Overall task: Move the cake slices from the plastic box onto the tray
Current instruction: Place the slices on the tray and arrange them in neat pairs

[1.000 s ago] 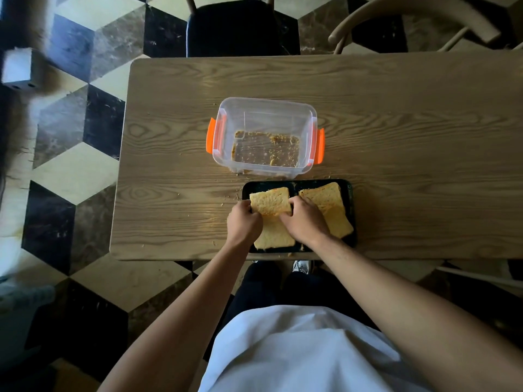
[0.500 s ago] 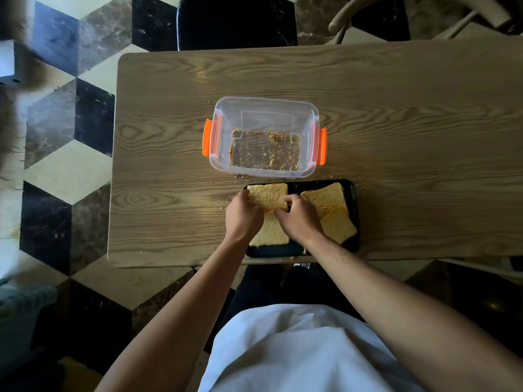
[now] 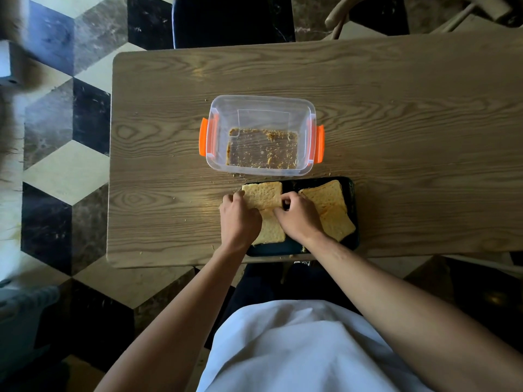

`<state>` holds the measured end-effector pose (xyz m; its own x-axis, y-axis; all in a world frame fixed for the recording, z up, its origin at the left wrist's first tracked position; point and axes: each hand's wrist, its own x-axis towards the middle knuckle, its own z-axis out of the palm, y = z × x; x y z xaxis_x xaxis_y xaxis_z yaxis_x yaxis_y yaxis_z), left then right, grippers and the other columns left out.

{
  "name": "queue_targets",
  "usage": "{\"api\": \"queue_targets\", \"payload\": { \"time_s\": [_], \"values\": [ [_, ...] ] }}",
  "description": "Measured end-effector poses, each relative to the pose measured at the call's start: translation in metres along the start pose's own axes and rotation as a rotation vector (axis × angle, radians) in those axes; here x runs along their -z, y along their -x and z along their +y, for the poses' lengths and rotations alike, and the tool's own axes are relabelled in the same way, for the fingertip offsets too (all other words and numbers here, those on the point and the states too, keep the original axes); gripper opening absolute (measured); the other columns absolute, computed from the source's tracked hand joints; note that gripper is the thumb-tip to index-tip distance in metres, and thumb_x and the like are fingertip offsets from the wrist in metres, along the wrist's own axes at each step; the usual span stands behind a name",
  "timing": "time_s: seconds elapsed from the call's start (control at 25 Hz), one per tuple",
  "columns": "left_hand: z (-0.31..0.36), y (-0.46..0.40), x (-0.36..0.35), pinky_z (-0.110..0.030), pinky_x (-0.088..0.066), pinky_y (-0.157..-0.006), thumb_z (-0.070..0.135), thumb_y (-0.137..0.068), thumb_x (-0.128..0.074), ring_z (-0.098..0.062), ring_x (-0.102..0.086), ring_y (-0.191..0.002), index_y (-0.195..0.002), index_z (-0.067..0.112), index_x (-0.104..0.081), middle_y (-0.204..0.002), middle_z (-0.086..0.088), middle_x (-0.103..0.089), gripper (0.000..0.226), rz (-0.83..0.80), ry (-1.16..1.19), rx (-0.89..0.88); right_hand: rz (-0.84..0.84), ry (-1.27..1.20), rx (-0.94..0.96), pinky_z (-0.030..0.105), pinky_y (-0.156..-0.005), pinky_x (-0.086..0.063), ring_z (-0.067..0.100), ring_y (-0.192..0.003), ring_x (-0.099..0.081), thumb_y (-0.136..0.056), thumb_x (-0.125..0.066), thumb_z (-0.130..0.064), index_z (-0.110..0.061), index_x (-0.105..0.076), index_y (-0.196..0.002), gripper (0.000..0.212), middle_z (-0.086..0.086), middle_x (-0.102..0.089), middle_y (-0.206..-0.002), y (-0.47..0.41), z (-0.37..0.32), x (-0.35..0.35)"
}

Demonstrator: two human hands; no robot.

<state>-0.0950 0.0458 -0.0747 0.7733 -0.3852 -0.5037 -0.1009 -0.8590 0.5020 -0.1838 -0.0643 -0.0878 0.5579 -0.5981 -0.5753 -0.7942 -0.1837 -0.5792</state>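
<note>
Tray (image 3: 352, 193), black and rectangular, is sitting at the wood-grain table's (image 3: 396, 123) near edge, carrying four square, porous yellow cake slices. Clear plastic box (image 3: 261, 108) with orange clips is holding only crumbs. Left hand (image 3: 239, 220) and right hand (image 3: 300, 217), knuckles up, are pinching the far-left slice (image 3: 261, 195) by its sides.

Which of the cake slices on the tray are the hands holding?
The far-left slice, at the black tray's corner nearest the plastic box. Left hand and right hand pinch its edges; the other three lie untouched.
</note>
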Motion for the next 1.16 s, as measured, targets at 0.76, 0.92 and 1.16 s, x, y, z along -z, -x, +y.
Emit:
{"api": "queue_targets", "payload": {
  "time_s": [0.76, 0.92, 1.16],
  "values": [
    [-0.014, 0.049, -0.014, -0.04, -0.053, -0.074, 0.003, -0.081, -0.046, -0.04, -0.063, -0.093, -0.091, 0.004, -0.065, -0.094, -0.021, -0.07, 0.021, -0.047, 0.115, 0.136, -0.096, -0.088, -0.156, 0.028, -0.065, -0.043, 0.016, -0.081, -0.061, -0.086, -0.065, -0.034, -0.015, -0.058, -0.122, 0.042, -0.011, -0.056, -0.084, 0.043, 0.037, -0.006],
    [-0.015, 0.051, -0.016, -0.039, -0.046, -0.076, 0.006, -0.079, -0.05, -0.04, -0.059, -0.101, -0.095, 0.002, -0.064, -0.095, -0.022, -0.069, 0.021, -0.062, 0.041, 0.108, -0.135, -0.083, -0.135, 0.027, -0.068, -0.045, 0.017, -0.086, -0.062, -0.086, -0.064, -0.038, -0.016, -0.057, -0.127, 0.047, -0.008, -0.058, -0.091, 0.044, 0.034, -0.009],
    [-0.018, 0.052, -0.021, -0.037, -0.042, -0.079, 0.015, -0.083, -0.061, -0.043, -0.056, -0.1, -0.099, -0.001, -0.055, -0.113, -0.024, -0.054, 0.023, -0.126, -0.232, 0.031, -0.185, -0.09, -0.131, 0.027, -0.074, -0.044, 0.017, -0.091, -0.06, -0.087, -0.063, -0.039, -0.018, -0.057, -0.132, 0.05, -0.002, -0.061, -0.107, 0.044, 0.031, -0.011]
  ]
}}
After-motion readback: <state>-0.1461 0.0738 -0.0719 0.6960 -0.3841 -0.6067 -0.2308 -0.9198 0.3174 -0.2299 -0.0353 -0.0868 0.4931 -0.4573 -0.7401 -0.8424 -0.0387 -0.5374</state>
